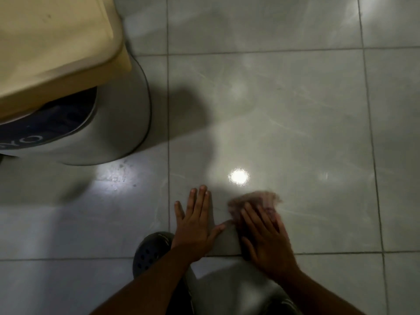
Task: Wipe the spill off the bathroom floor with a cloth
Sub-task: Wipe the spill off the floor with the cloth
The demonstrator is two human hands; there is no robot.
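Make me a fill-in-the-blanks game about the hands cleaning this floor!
1. The cloth lies under the ____ hand.
2. The left hand rests flat on the floor tiles with its fingers ____.
3. The dark shoe sits just to the ____ of the left wrist.
4. The bin's lid is ____ in colour.

Missing words: right; spread; left; cream

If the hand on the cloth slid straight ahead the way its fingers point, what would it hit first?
Probably nothing solid. The right hand, flat on the blurred cloth, points toward bare floor tile and its bright light reflection. The bin stands off left.
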